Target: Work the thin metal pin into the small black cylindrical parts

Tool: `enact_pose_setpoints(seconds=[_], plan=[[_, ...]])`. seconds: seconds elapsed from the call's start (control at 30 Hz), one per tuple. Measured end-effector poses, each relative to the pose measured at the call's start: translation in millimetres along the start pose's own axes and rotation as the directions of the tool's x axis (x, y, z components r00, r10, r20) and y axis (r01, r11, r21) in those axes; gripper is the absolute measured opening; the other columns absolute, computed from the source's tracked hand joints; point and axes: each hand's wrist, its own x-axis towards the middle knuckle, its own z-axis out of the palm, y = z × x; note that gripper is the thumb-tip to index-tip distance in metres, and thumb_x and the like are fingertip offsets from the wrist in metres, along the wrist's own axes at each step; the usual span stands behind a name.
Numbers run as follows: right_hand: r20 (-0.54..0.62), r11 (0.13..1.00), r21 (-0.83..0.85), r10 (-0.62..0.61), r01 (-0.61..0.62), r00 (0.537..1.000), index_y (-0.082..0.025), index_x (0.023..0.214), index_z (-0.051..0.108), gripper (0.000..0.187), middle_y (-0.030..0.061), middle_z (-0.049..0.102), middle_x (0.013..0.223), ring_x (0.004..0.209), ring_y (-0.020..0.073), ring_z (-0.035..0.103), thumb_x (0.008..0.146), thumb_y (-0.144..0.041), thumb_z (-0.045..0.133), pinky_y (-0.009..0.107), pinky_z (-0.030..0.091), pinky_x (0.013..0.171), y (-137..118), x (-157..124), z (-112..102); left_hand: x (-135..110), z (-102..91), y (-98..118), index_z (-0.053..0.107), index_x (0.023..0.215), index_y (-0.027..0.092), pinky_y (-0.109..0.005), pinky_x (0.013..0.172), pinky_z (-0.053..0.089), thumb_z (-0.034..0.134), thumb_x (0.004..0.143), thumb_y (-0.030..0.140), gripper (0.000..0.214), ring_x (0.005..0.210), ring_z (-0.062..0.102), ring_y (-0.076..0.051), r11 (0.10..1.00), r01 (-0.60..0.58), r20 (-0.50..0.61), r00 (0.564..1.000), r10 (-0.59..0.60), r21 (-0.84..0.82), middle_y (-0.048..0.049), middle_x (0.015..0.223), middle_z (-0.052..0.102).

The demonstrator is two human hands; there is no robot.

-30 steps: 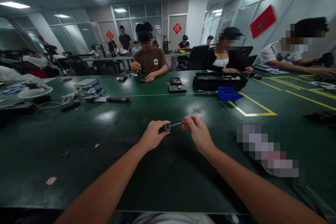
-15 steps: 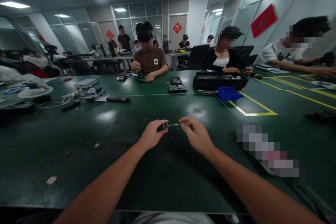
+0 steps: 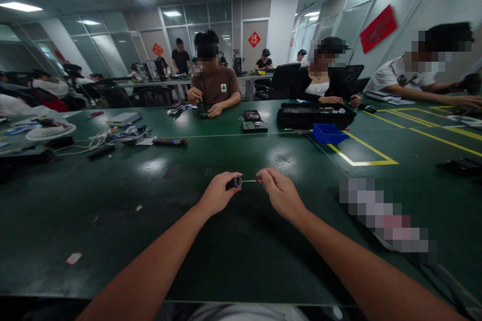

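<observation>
One green table (image 3: pixel 226 251). Far, right of centre: one long black tray (image 3: pixel 315 121), one blue bin (image 3: pixel 326 136) just on the near side, likely parked clear of elbows. Near centre: left hand (image 3: pixel 216 194) and right hand (image 3: pixel 283 192), count two. Gripped in left: one black cylinder (image 3: pixel 236 182), ringed end turned right, likely for access. Pinched in right: one thin-shafted tool (image 3: pixel 250 180), aimed level at that end, likely for alignment. Tip contact: can't tell.
</observation>
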Motion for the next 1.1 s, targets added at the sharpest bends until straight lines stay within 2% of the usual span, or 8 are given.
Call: enact_pose_setpoints(seconds=[0.13,0.23,0.3,0.37,0.43,0.47,0.67,1.1], plan=[[-0.067,0.988,0.149,0.054,-0.044,0.996,-0.023,0.105,0.06,0.021,0.0018,0.067,0.082,0.072,0.0195,0.061,0.093,-0.038,0.051,0.032,0.044,0.065,4.2,2.1,3.6,0.1,0.4,1.2,0.063,0.124,0.025,-0.042,0.1,0.044,0.067,0.085,0.017,0.04,0.111,0.06,-0.024,1.0,0.004,0.004,1.0,-0.004,0.003,-0.0052,0.116,0.067],[-0.105,0.931,0.358,0.123,-0.078,0.987,-0.021,0.092,0.063,0.021,0.0033,0.067,0.082,0.075,0.019,0.061,0.086,-0.04,0.064,0.033,0.047,0.071,7.1,5.7,7.5,0.8,-0.1,2.4,0.062,0.126,0.025,-0.042,0.101,0.043,0.067,0.086,0.018,0.041,0.111,0.059,-0.024,1.0,0.012,-0.011,1.0,-0.012,0.008,-0.0057,0.117,0.066],[-0.086,0.821,0.553,0.229,-0.144,0.97,-0.02,0.087,0.065,0.025,0.003,0.066,0.079,0.073,0.0181,0.06,0.081,-0.044,0.069,0.034,0.049,0.072,10.0,9.1,9.2,1.5,-1.6,4.0,0.062,0.126,0.025,-0.042,0.101,0.043,0.067,0.086,0.018,0.041,0.112,0.059,-0.024,1.0,-0.007,-0.019,1.0,0.008,0.022,-0.0058,0.118,0.066],[0.0,0.622,0.745,0.361,-0.241,0.932,-0.019,0.084,0.066,0.028,0.0015,0.063,0.072,0.066,0.0167,0.06,0.079,-0.046,0.071,0.035,0.052,0.071,14.5,12.7,9.8,2.1,-3.6,5.7,0.062,0.126,0.025,-0.043,0.101,0.042,0.067,0.087,0.019,0.04,0.112,0.058,-0.024,0.997,-0.049,-0.007,0.999,0.05,0.052,-0.0055,0.119,0.066],[0.1,0.481,0.81,0.451,-0.336,0.887,-0.019,0.076,0.065,0.027,-0.0013,0.058,0.061,0.055,0.0136,0.054,0.077,-0.045,0.073,0.034,0.054,0.067,19.8,15.7,9.5,2.5,-5.6,6.8,0.062,0.125,0.026,-0.044,0.102,0.041,0.066,0.088,0.02,0.038,0.111,0.058,-0.024,0.993,-0.079,0.018,0.997,0.077,0.088,-0.0049,0.117,0.067],[0.09,0.462,0.822,0.474,-0.334,0.876,-0.019,0.074,0.065,0.026,-0.0018,0.057,0.06,0.054,0.0128,0.052,0.078,-0.043,0.073,0.033,0.054,0.066,22.1,16.8,9.3,2.5,-6.2,7.0,0.062,0.125,0.026,-0.045,0.102,0.04,0.066,0.088,0.02,0.038,0.11,0.058,-0.024,0.992,-0.081,0.031,0.996,0.078,0.101,-0.0047,0.117,0.068],[-0.092,0.63,0.752,0.391,-0.193,0.916,-0.02,0.08,0.066,0.024,-0.0009,0.062,0.071,0.063,0.0132,0.056,0.078,-0.044,0.073,0.03,0.051,0.065,23.5,15.3,9.4,1.6,-5.9,7.6,0.061,0.127,0.027,-0.045,0.102,0.04,0.066,0.088,0.022,0.04,0.111,0.057,-0.024,0.991,-0.047,0.048,0.998,0.042,0.126,-0.0044,0.117,0.067],[-0.147,0.93,0.364,0.113,-0.052,0.983,-0.019,0.087,0.066,0.03,0.0021,0.065,0.071,0.065,0.0171,0.061,0.089,-0.049,0.059,0.032,0.048,0.065,9.9,7.1,5.2,-0.1,-1.8,7.0,0.061,0.127,0.028,-0.046,0.101,0.039,0.069,0.087,0.024,0.041,0.108,0.057,-0.024,0.992,-0.022,0.041,0.999,0.017,0.122,-0.0041,0.113,0.068]])
